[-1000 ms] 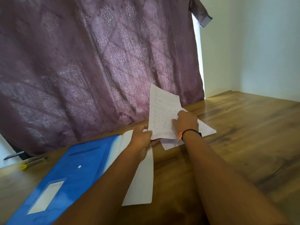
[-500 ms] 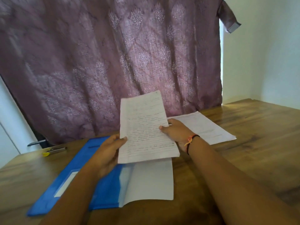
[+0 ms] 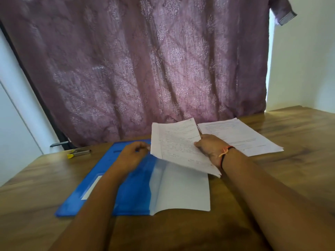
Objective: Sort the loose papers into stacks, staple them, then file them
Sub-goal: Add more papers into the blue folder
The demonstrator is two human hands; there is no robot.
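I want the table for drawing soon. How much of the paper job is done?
Partly done. One paper stack lies sorted on the table, and a white sheet sits in the open blue folder. The right hand holds handwritten sheets above the folder, being sorted now. The stapler lies untouched at the far left, so stapling and most filing seem left.
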